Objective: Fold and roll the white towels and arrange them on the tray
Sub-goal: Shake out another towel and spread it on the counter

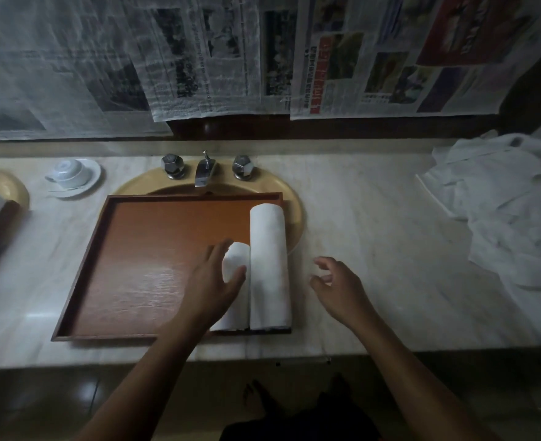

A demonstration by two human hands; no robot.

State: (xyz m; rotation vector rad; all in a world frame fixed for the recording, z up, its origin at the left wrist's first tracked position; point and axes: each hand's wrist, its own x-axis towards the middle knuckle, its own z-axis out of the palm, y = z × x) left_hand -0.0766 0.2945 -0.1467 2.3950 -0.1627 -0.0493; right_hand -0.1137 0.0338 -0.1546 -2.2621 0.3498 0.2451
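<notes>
Under the left hand (213, 281) a short towel roll (235, 261) lies on the tray (135, 265), touching a longer roll (269, 265); seemingly unfolded towels (501, 211) heap beyond the right hand (339, 288).

Marble counter (374, 233) with yellow basin (272, 183); faucet (203, 171) between two faceted knobs (172, 165) (243, 167) at its far rim. Inverted cup (68, 171) on saucer (94, 179), far-left. Newspaper sheets (199, 58) cover the wall.

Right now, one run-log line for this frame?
left hand on short towel roll | right hand free over counter | long towel roll at tray right side | loose towels far right
</notes>
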